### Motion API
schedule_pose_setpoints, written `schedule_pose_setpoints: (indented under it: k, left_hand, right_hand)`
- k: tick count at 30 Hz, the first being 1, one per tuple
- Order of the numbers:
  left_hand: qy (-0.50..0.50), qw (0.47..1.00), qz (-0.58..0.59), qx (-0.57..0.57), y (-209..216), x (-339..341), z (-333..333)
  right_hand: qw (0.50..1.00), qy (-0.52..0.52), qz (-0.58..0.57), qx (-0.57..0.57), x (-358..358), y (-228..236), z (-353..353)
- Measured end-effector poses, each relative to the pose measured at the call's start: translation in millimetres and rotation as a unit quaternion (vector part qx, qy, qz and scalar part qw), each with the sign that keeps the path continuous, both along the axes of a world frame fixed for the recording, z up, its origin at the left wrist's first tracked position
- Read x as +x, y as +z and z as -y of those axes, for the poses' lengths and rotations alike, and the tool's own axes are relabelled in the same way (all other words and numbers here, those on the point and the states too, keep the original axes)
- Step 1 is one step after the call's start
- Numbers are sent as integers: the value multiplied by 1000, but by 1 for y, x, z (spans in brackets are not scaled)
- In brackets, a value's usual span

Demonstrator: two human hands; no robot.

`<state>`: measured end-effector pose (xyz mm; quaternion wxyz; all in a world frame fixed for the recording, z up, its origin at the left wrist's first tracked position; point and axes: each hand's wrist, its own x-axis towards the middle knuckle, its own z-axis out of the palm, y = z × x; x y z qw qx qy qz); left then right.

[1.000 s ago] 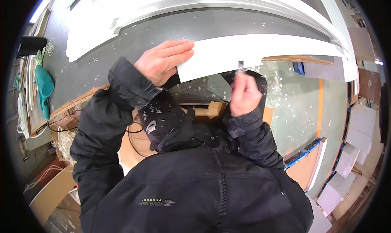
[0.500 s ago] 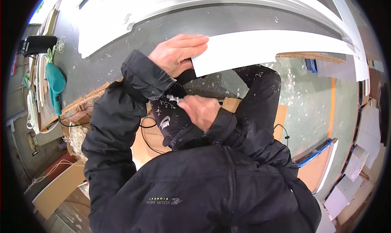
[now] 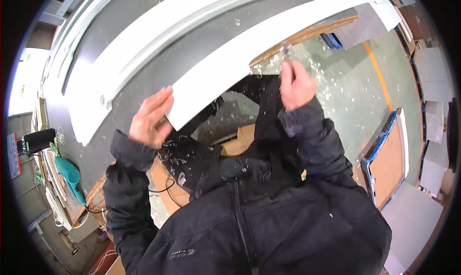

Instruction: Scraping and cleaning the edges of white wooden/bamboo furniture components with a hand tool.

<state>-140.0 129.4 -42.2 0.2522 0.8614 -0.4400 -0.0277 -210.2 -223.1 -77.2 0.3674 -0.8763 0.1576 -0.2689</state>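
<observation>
A long white strip (image 3: 216,66) runs slantwise over the grey bench, its near end reaching over my lap. At that end my left hand (image 3: 151,116) is closed, fingertips at the upper corner and thumb by the lower one; motion blurs it a little. My right hand (image 3: 297,85) grips a small silvery tool (image 3: 285,51), held upright beside the strip's lower edge. Blur hides the tool's exact kind, and whether it touches the strip cannot be told.
Further back on the grey bench (image 3: 139,75) lie more long white pieces (image 3: 139,44). A teal hand tool (image 3: 70,176) with a cord sits at the left edge. A wooden board edge (image 3: 307,37) shows under the strip. Blue-edged panels (image 3: 389,155) lean at the right.
The view has turned, so the strip now slants. My right hand has gone from above my lap, near my left sleeve, out right to the strip's lower edge. My left hand stays at the strip's end.
</observation>
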Motion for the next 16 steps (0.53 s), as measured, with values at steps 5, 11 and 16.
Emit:
schedule_pose_setpoints:
  k: [5, 11, 16]
  left_hand:
    - [51, 997, 8, 51, 20, -14, 25]
    - [113, 990, 74, 51, 22, -28, 58]
    - [56, 997, 8, 53, 52, -52, 81]
  right_hand:
    - [961, 252, 70, -87, -1, -28, -26]
    - [963, -38, 135, 231, 7, -59, 12]
    - [630, 111, 145, 755, 2, -44, -16]
